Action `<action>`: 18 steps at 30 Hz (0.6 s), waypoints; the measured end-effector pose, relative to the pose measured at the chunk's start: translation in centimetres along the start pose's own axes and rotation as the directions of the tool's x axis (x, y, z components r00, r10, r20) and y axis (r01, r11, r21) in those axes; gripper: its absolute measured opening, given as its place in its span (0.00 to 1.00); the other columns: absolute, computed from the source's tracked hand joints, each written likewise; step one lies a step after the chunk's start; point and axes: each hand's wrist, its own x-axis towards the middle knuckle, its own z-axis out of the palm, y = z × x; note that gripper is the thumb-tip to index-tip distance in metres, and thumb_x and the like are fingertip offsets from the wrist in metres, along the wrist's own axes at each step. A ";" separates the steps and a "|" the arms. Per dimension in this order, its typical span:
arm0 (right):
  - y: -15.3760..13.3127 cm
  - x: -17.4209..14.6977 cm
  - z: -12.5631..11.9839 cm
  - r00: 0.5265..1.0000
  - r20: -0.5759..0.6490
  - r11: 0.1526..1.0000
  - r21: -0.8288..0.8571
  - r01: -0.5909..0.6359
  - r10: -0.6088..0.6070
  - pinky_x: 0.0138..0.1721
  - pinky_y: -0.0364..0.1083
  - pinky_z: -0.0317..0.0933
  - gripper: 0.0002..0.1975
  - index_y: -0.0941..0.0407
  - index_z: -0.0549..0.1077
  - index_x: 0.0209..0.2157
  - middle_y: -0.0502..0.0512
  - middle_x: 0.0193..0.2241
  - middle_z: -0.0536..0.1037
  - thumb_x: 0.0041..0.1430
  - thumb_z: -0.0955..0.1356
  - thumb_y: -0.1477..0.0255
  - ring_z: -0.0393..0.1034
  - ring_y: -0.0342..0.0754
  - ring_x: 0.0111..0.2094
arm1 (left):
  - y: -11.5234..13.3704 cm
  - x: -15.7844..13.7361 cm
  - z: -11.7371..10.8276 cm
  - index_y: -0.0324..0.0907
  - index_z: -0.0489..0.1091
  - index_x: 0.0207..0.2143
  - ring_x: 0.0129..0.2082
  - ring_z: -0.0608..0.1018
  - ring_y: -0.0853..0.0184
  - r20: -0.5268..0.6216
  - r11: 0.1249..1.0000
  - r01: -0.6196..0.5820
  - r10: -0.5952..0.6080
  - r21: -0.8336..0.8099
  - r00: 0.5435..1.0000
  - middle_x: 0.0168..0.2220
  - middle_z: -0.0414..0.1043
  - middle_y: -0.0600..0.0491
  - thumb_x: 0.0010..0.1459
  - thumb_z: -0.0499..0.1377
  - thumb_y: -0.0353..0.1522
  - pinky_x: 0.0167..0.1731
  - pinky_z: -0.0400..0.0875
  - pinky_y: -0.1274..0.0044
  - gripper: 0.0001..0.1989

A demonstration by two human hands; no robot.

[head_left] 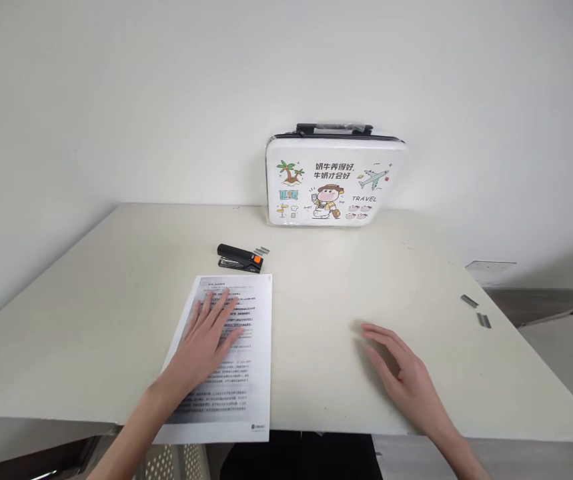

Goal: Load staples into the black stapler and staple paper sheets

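Note:
Under my left hand (210, 340), which lies flat with its fingers spread, is a printed sheet of paper (253, 400). Its lower edge hangs a little over the table's front edge; whether more sheets lie beneath, I cannot tell. My right hand (401, 373) rests at the right on the bare tabletop, fingers extended and slightly curved, thumb apart, holding nothing. Just beyond the paper's top edge lies a black stapler (239, 259) with an orange button. Beside it are small strips of staples (262, 251).
A white cartoon-printed case (336, 180) with a black handle stands against the wall at the back of the table (316, 293). Two more staple strips (469, 301) lie near the table's right edge. Below the front edge, a perforated chair seat (166, 461) shows.

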 end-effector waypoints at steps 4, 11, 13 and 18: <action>-0.1 0.0 0.2 1.000 0.010 1.000 0.012 0.007 -0.007 0.18 0.44 0.65 0.16 0.47 0.75 0.55 0.59 0.64 0.73 0.74 0.63 0.58 0.79 0.57 0.50 | -0.3 1.7 0.8 0.50 0.46 0.77 0.77 0.43 0.45 -0.002 0.999 0.020 -0.020 0.032 1.000 0.78 0.40 0.52 0.75 0.45 0.50 0.73 0.42 0.47 0.35; -0.3 -0.1 -0.1 1.000 0.008 0.999 0.037 -0.008 0.008 0.19 0.43 0.65 0.16 0.46 0.75 0.55 0.57 0.63 0.74 0.75 0.63 0.58 0.80 0.53 0.46 | -0.3 3.2 1.1 0.50 0.51 0.76 0.77 0.44 0.45 -0.027 0.999 0.041 -0.040 0.036 0.999 0.78 0.38 0.52 0.74 0.47 0.51 0.73 0.45 0.50 0.35; -0.2 -0.1 -0.1 1.000 -0.002 0.999 0.035 -0.006 0.006 0.19 0.43 0.65 0.15 0.46 0.76 0.54 0.57 0.63 0.74 0.75 0.63 0.58 0.79 0.54 0.48 | -0.7 3.1 0.6 0.48 0.52 0.76 0.77 0.45 0.48 -0.025 0.999 0.040 -0.040 0.007 0.999 0.78 0.40 0.52 0.74 0.46 0.51 0.73 0.46 0.52 0.34; -0.2 0.1 -0.1 1.000 0.007 0.999 0.045 -0.005 0.005 0.19 0.44 0.64 0.16 0.46 0.76 0.54 0.57 0.63 0.74 0.75 0.63 0.58 0.80 0.54 0.46 | -4.0 2.5 -1.1 0.46 0.56 0.74 0.77 0.47 0.50 -0.067 0.996 0.073 -0.076 -0.053 0.995 0.77 0.48 0.49 0.74 0.44 0.51 0.73 0.48 0.53 0.33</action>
